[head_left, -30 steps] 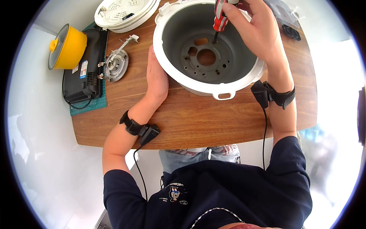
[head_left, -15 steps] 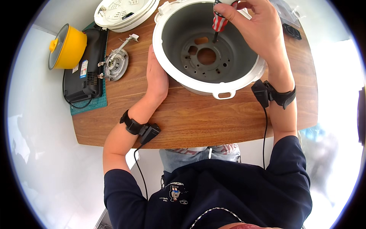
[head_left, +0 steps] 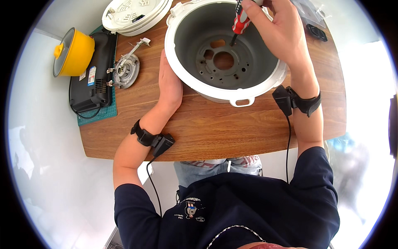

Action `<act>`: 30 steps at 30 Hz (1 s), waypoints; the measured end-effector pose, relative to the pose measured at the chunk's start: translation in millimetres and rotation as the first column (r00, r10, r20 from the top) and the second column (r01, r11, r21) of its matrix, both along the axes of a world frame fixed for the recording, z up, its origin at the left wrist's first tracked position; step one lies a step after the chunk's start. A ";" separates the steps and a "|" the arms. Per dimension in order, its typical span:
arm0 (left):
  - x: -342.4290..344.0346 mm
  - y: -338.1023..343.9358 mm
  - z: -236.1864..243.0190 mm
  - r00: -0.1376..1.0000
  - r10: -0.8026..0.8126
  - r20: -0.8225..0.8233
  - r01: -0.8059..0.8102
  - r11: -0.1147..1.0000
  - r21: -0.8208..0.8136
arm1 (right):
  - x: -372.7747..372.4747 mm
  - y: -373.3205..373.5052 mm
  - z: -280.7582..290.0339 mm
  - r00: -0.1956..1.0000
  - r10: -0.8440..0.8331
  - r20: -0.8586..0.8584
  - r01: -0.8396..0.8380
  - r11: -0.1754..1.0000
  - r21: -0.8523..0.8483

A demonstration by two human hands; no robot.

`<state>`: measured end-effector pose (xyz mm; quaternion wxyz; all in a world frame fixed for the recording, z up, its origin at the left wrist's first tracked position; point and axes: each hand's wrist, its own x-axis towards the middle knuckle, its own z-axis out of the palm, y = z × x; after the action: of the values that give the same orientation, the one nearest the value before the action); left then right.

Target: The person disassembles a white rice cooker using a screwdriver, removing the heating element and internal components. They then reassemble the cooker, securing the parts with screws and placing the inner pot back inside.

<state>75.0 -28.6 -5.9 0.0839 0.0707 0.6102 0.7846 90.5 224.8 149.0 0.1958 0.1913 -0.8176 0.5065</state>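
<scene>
A round cooker housing [head_left: 180, 68], with a white rim and a grey inside, stands on the table before me. Holes of several sizes pierce its metal bottom, a large one at the centre. Above its far right part, my right hand [head_left: 282, 35] is closed round the top of a screwdriver [head_left: 240, 23] with a red, white and blue handle. The tilted shaft reaches down to the bottom plate beside an oblong hole; its tip is too small to make out. My left hand [head_left: 170, 81] lies flat along the housing's left outer wall, its fingers stretched out and partly hidden.
Left of the housing lies a round metal part [head_left: 126, 70] with an arm. Beyond it are a black appliance base [head_left: 89, 93] on a green mat [head_left: 108, 111] and a yellow pot [head_left: 76, 52]. A white round cover [head_left: 137, 18] sits far left, a black part [head_left: 316, 32] far right.
The screwdriver's handle has shifted slightly right and turned in my right hand, showing more red. My left hand stays against the housing.
</scene>
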 end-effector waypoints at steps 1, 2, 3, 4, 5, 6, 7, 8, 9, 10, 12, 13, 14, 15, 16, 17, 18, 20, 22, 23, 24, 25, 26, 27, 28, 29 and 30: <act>-0.2 1.6 1.3 1.000 -0.007 0.002 0.007 1.000 0.005 | 2.8 -0.8 3.0 0.999 -0.011 0.036 0.010 1.000 0.012; 0.3 0.2 2.2 1.000 -0.003 0.001 0.003 1.000 0.002 | 3.7 -2.7 3.7 0.998 -0.010 0.069 0.009 1.000 0.016; 0.3 -2.0 0.5 1.000 0.003 -0.010 -0.004 1.000 -0.009 | 0.9 -11.3 -4.5 0.996 -0.085 0.005 0.085 0.994 0.071; 0.1 -4.7 -2.6 1.000 0.010 -0.020 -0.010 1.000 -0.020 | -1.3 -16.2 -9.3 0.986 -0.157 -0.064 0.163 0.979 0.119; -1.0 -3.6 -3.9 1.000 0.004 -0.028 -0.004 1.000 -0.022 | -0.3 -12.1 -6.3 0.987 -0.142 -0.073 0.153 0.971 0.182; -1.5 -1.8 -2.9 1.000 -0.001 -0.021 0.001 1.000 -0.014 | 1.4 -5.3 -2.0 0.989 -0.126 -0.082 0.143 0.959 0.243; -1.8 0.3 -1.4 1.000 -0.006 -0.013 0.006 1.000 -0.007 | 2.3 -3.9 -0.1 0.990 -0.115 -0.079 0.130 0.966 0.222; -0.7 -0.7 -1.0 1.000 0.000 -0.007 0.000 1.000 -0.009 | 1.4 -3.9 -1.6 0.993 -0.092 -0.077 0.106 0.976 0.192; 0.4 -1.7 -0.4 1.000 0.009 -0.001 -0.009 1.000 -0.003 | -0.2 -8.9 -6.3 0.995 -0.073 -0.068 0.078 0.994 0.077; 1.4 -2.7 0.2 1.000 0.017 0.005 -0.017 1.000 0.004 | -3.8 -11.7 -13.6 0.996 -0.041 -0.073 0.040 0.999 -0.018; 1.0 -0.4 0.4 1.000 0.010 0.007 -0.010 1.000 0.023 | -15.0 -11.2 -28.1 0.994 0.015 -0.105 -0.033 0.984 -0.173; 0.2 0.7 -0.6 1.000 0.004 0.001 -0.004 1.000 0.030 | -17.5 -8.6 -29.7 0.991 0.018 -0.136 -0.039 0.988 -0.150; -0.2 0.6 -1.0 1.000 0.002 -0.004 -0.002 0.999 0.035 | -20.6 -7.4 -31.2 0.986 0.025 -0.166 -0.047 0.991 -0.129; -0.3 0.4 -0.6 1.000 0.003 0.000 -0.004 0.999 0.034 | -20.2 -4.1 -28.3 0.979 0.009 -0.203 -0.013 1.000 -0.020; -0.6 0.1 -0.1 1.000 0.004 0.004 -0.005 0.999 0.034 | -17.5 -2.7 -24.4 0.981 -0.020 -0.194 0.031 0.998 0.056; -0.4 -0.4 0.1 1.000 0.007 0.008 -0.007 0.999 0.034 | -14.7 -2.8 -19.4 0.981 -0.046 -0.189 0.072 0.989 0.133; 0.3 -0.8 1.0 1.000 0.009 0.008 -0.009 1.000 0.030 | -4.0 -7.5 -9.5 0.986 -0.090 -0.139 0.114 0.977 0.179; 1.5 -0.2 3.1 1.000 0.009 0.009 -0.009 1.000 0.024 | 1.8 -10.4 -5.1 0.987 -0.112 -0.113 0.133 0.971 0.199; 0.5 0.6 1.4 1.000 0.011 0.013 -0.012 1.000 0.025 | 0.1 -9.9 -8.7 0.989 -0.074 -0.125 0.089 0.990 0.113; 0.2 0.4 1.0 1.000 0.015 0.013 -0.016 1.000 0.024 | -2.0 -9.9 -11.3 0.992 -0.058 -0.114 0.064 0.996 0.054; 0.3 0.3 1.2 1.000 0.014 0.017 -0.015 1.000 0.024 | -6.4 -9.5 -16.5 0.997 -0.046 -0.066 0.044 0.998 -0.035; 0.3 0.2 1.4 1.000 0.013 0.021 -0.014 1.000 0.025 | -5.8 -9.7 -15.6 0.999 -0.027 -0.023 0.025 0.996 -0.081; 0.1 0.0 1.1 1.000 0.013 0.026 -0.013 1.000 0.025 | -5.5 -10.1 -15.1 1.000 -0.006 0.020 0.009 0.992 -0.128; -0.2 -0.4 0.5 1.000 0.012 0.024 -0.012 1.000 0.025 | 0.3 -11.3 -7.7 0.998 0.018 0.060 -0.010 0.991 -0.131; -0.4 -0.9 -0.5 1.000 0.010 0.022 -0.011 1.000 0.026 | -0.9 -9.8 -8.7 1.000 0.014 0.028 -0.011 0.996 -0.089; -0.6 -0.4 -0.6 1.000 0.007 0.020 -0.007 1.000 0.027 | -1.4 -7.9 -8.9 1.000 0.007 -0.007 -0.007 0.999 -0.047; -0.7 0.5 -0.2 1.000 0.002 0.015 -0.002 1.000 0.029 | -11.0 -3.1 -17.6 0.993 -0.019 -0.117 0.024 0.999 0.039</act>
<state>74.2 -28.1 -6.1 0.0866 0.0654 0.5981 0.7941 79.5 221.7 131.3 0.2447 0.2156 -0.8168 0.4759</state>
